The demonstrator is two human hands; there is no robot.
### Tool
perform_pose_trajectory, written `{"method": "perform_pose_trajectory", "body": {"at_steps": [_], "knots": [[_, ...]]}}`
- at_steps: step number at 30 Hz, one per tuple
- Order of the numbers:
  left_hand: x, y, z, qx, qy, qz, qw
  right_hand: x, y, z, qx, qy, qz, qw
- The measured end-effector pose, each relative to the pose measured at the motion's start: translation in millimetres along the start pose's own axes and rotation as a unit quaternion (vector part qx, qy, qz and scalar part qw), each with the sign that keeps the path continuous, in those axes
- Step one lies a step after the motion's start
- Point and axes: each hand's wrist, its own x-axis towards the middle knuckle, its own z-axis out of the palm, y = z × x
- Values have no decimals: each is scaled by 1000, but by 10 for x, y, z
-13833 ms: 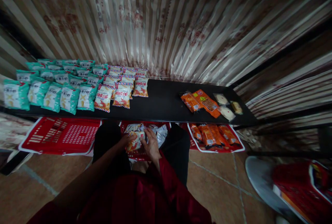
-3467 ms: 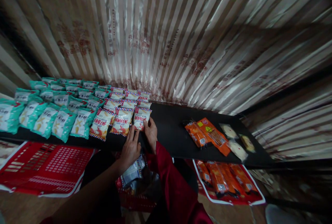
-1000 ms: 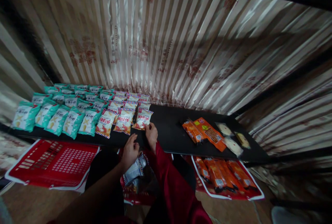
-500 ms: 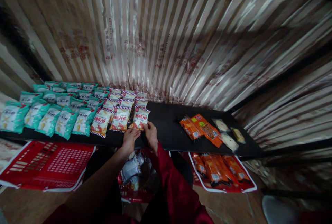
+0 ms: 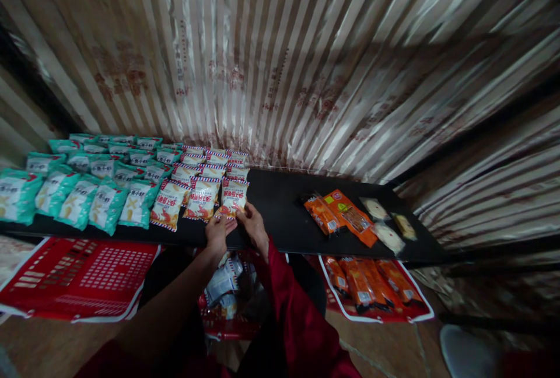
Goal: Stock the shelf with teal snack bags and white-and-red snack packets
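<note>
In the head view, a white, red and orange snack bag (image 5: pixel 233 196) leans at the right end of the front row of similar bags. My right hand (image 5: pixel 254 223) holds its lower right edge, the fingertips closed on the corner. At the lower left edge, my left hand (image 5: pixel 218 232) has its fingers together against the bag's bottom. Beside it stands a matching snack bag (image 5: pixel 202 198), and another snack bag (image 5: pixel 167 206) tilts farther left. More of the same stand behind them in rows.
Several rows of teal bags (image 5: pixel 105 200) fill the left of the black shelf (image 5: pixel 275 203). Orange packets (image 5: pixel 350 217) and clear-wrapped pieces (image 5: pixel 388 237) lie to the right. Below are a red basket (image 5: pixel 109 270), a basket of orange packets (image 5: pixel 363 287) and, between my legs, a basket of bags (image 5: pixel 225 284).
The front right snack bag has shifted slightly left and now leans closer to its neighbour. Both hands stay at its lower edge. The view has turned a little.
</note>
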Motion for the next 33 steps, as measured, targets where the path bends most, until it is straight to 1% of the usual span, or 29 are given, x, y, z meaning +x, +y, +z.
{"method": "perform_pose_trajectory", "body": {"at_steps": [2,7,9,14,19,22,26,30,33], "knots": [[9,-13,4,3,3,-3,1000,18,32,-17,-22,11,-10,1000],[23,-11,30,12,-3,-9,1000,61,58,-27,-138,58,-63,987],[19,2,30,15,-11,-10,1000,55,56,-14,-165,67,-65,982],[-17,29,-11,29,-39,-18,999,20,42,23,-232,108,-42,966],[-45,16,-45,49,-51,-11,997,42,25,43,-251,121,-43,959],[-43,4,-50,60,-60,-2,996,62,20,57,-284,130,-35,949],[-31,-1,-65,67,-71,6,995,74,9,81,-343,120,-30,931],[-22,4,-76,85,-96,23,992,79,-3,97,-364,100,-32,925],[-15,14,-70,99,-107,45,988,72,-3,94,-360,104,-36,926]]}}
